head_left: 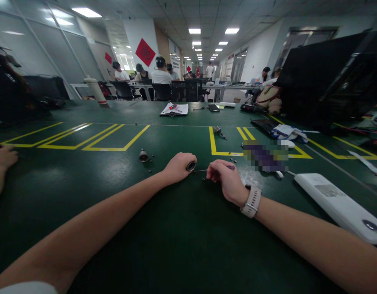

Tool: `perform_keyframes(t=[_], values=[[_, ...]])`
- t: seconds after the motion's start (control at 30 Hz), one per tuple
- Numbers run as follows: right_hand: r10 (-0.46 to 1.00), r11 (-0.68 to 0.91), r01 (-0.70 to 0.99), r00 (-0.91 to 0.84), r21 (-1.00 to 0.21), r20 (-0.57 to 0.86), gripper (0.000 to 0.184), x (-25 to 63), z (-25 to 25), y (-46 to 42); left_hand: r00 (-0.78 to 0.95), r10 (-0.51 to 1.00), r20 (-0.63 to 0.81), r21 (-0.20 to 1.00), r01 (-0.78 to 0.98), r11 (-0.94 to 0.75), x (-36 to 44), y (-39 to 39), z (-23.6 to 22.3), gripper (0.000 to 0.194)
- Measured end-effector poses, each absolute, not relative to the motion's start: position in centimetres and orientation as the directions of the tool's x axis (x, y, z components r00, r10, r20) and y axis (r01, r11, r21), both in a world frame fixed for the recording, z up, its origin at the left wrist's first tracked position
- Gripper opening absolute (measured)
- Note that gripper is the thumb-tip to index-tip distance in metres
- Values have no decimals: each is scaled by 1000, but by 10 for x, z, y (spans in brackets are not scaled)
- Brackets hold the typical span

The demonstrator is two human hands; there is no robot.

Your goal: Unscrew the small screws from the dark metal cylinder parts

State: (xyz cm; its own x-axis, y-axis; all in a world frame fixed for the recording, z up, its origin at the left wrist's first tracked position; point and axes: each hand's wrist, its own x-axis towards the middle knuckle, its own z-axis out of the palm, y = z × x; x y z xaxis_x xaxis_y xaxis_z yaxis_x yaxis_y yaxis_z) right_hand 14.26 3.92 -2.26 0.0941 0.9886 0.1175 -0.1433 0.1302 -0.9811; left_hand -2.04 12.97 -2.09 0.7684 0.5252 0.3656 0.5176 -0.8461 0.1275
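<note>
My left hand point(179, 166) is closed around a round metal sleeve point(191, 166), its dark open end turned to the right. My right hand point(226, 177) grips a slim screwdriver point(230, 167) by its purple handle. The thin shaft points left at the sleeve's opening; whether its tip touches the metal I cannot tell. To the left of my left hand a bell-shaped metal part point(143, 155) stands on the green table, with small dark nuts or rings beside it. Another small ring point(203, 179) lies below the shaft. Farther back is a metal part with a stem point(218, 131).
Yellow tape marks boxes on the green table point(163, 245). At right lie a long white device point(335, 204), a blurred purple item point(263, 156) and a cloth point(288, 132). A clipboard point(175, 109) and phone point(214, 108) lie behind. Another person's hand point(3, 161) rests far left.
</note>
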Motion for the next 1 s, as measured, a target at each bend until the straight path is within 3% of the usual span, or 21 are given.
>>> perform_keyframes(t=[0.17, 0.43, 1.0], values=[[974, 223, -178, 73, -959, 213, 21, 143, -24, 38, 753, 542, 372, 146, 529, -836, -20, 129, -21, 3], [961, 275, 105, -55, -956, 270, 21, 141, -21, 34, 728, 543, 419, 154, 532, -833, -21, 130, -24, 4], [970, 177, -102, -150, -979, 191, 19, 141, -24, 37, 660, 610, 438, 273, 549, -790, -21, 130, -25, 15]])
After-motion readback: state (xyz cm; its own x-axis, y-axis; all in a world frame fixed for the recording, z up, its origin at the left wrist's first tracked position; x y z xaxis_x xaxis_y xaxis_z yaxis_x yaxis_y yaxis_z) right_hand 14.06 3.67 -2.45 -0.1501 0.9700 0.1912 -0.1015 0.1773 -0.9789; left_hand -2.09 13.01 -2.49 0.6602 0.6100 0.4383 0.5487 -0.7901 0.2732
